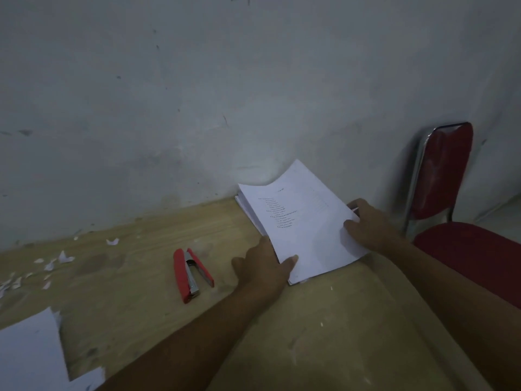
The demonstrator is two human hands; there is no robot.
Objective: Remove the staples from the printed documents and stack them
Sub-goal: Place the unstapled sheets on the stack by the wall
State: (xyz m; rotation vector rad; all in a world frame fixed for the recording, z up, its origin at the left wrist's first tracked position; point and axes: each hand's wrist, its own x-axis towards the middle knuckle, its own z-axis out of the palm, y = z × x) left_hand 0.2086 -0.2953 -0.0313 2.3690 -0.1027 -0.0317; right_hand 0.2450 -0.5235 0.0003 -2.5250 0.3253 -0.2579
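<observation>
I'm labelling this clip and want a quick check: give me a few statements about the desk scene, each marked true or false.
1. The left hand and the right hand both hold the stack of printed documents. True.
2. The red stapler lies to the right of the stack. False: it lies on the table, to the left of the left hand, and neither hand touches it.
3. Paper scraps lie at the table's far left. True.
4. A blue chair stands at the right. False: the chair is red.
</observation>
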